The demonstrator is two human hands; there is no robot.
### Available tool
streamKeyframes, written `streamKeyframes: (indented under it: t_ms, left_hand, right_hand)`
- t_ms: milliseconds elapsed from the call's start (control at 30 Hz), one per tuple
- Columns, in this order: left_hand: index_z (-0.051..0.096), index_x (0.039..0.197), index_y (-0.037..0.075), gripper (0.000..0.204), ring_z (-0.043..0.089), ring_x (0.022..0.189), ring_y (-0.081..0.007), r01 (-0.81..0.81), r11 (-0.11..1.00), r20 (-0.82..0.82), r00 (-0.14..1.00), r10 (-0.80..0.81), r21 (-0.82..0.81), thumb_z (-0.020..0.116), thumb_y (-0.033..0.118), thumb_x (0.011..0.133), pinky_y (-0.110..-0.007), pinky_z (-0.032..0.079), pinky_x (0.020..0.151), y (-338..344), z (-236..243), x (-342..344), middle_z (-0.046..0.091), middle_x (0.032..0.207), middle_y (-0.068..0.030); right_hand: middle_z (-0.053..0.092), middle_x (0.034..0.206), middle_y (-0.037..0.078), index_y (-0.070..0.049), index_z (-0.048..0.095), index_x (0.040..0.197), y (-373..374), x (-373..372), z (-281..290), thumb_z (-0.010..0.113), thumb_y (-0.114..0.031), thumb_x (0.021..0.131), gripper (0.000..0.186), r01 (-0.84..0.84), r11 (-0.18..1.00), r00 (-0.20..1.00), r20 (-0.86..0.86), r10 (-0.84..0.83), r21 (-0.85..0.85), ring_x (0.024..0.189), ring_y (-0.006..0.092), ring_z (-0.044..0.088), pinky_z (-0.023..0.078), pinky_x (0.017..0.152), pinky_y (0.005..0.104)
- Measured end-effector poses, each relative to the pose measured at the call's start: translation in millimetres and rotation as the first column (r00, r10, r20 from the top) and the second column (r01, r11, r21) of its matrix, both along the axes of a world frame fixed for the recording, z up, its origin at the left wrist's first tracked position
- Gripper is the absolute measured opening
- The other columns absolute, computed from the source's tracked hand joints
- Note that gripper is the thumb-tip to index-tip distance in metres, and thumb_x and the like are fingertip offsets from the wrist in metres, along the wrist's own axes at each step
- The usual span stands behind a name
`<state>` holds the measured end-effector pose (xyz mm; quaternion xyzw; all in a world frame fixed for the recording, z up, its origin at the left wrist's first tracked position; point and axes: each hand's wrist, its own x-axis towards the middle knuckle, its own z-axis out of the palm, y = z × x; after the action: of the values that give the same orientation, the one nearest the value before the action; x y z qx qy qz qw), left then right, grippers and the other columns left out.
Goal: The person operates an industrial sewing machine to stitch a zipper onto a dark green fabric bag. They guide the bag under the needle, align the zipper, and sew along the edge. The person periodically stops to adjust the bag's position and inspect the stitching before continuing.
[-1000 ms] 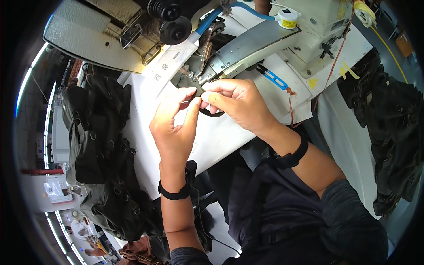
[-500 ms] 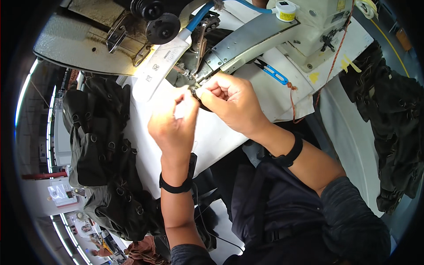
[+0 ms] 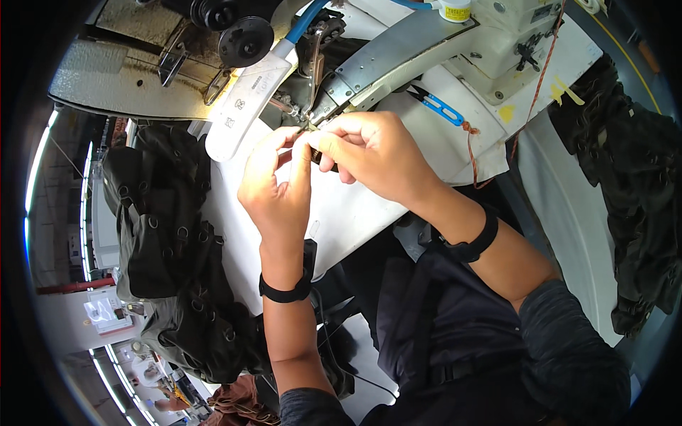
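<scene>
White worktable [image 3: 348, 206] spreads beneath my hands in a lit workshop. Fingers narrowed in a pinch, my left hand [image 3: 273, 177] and right hand [image 3: 376, 153] meet at the tips on a small dark piece [image 3: 317, 155], so covered by my fingers that I cannot tell its shape. Just beyond my fingertips stands a sewing machine [image 3: 401, 60]. Blue-handled snips [image 3: 435, 104] lie past my right hand; dark cloth with metal rings [image 3: 167, 241] is heaped left of my left hand.
</scene>
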<state>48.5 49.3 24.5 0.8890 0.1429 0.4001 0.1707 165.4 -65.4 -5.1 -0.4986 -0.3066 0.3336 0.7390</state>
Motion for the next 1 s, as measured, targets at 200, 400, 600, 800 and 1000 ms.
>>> streamKeyframes:
  t_ms: [200, 400, 600, 800, 1000]
  left_hand:
    - [0.074, 0.097, 0.003, 0.016, 0.073, 0.076, -0.0214, 0.066, 0.921, -0.047, 0.998, -0.052, 0.384, 0.083, 0.004, 0.084, -0.031, 0.058, 0.068, 9, 21, 7, 0.076, 0.091, -0.0093]
    - [0.071, 0.092, -0.001, 0.016, 0.073, 0.078, -0.0265, 0.075, 0.866, -0.094, 0.995, -0.033, 0.495, 0.084, -0.002, 0.082, -0.033, 0.058, 0.072, 13, 25, 3, 0.075, 0.091, -0.0133]
    - [0.075, 0.105, 0.000, 0.023, 0.074, 0.089, -0.0262, 0.076, 0.958, -0.043, 0.997, -0.067, 0.277, 0.083, -0.001, 0.084, -0.033, 0.057, 0.080, 5, 17, 1, 0.077, 0.100, -0.0126]
    - [0.075, 0.103, -0.002, 0.012, 0.075, 0.078, -0.0160, -0.060, 0.964, -0.179, 0.978, 0.109, 0.260, 0.077, 0.004, 0.093, -0.028, 0.061, 0.075, -5, 23, 6, 0.077, 0.089, -0.0106]
    - [0.072, 0.097, 0.008, 0.010, 0.068, 0.063, -0.0255, 0.028, 0.906, -0.251, 0.964, 0.087, 0.421, 0.079, 0.011, 0.091, -0.035, 0.052, 0.059, 0, 36, 8, 0.070, 0.076, -0.0090]
  right_hand:
    - [0.066, 0.065, 0.007, 0.003, 0.066, 0.080, 10, -1, -5, 0.071, -0.016, 0.093, 0.023, 0.128, 0.989, 0.983, 0.119, -0.137, 0.080, 0.060, 0.0091, 0.058, 0.046, 0.056, 0.0283]
    - [0.063, 0.073, -0.006, -0.001, 0.069, 0.085, 11, -6, -21, 0.071, -0.010, 0.096, 0.014, 0.146, 0.980, 0.981, 0.111, -0.162, 0.138, 0.066, -0.0004, 0.051, 0.042, 0.057, 0.0195]
    - [0.061, 0.066, -0.001, 0.001, 0.064, 0.078, 13, -9, -17, 0.071, -0.011, 0.094, 0.022, 0.124, 0.977, 0.992, -0.024, -0.121, 0.176, 0.063, 0.0030, 0.047, 0.042, 0.055, 0.0269]
    - [0.062, 0.067, 0.002, 0.002, 0.064, 0.081, 7, -4, -14, 0.071, -0.012, 0.095, 0.020, 0.137, 0.976, 0.979, 0.127, -0.159, 0.167, 0.064, 0.0042, 0.050, 0.044, 0.056, 0.0267]
    - [0.058, 0.062, 0.003, 0.002, 0.062, 0.078, 7, -2, -15, 0.071, -0.011, 0.095, 0.024, 0.158, 0.971, 0.968, 0.166, -0.188, 0.177, 0.061, 0.0057, 0.048, 0.043, 0.054, 0.0275]
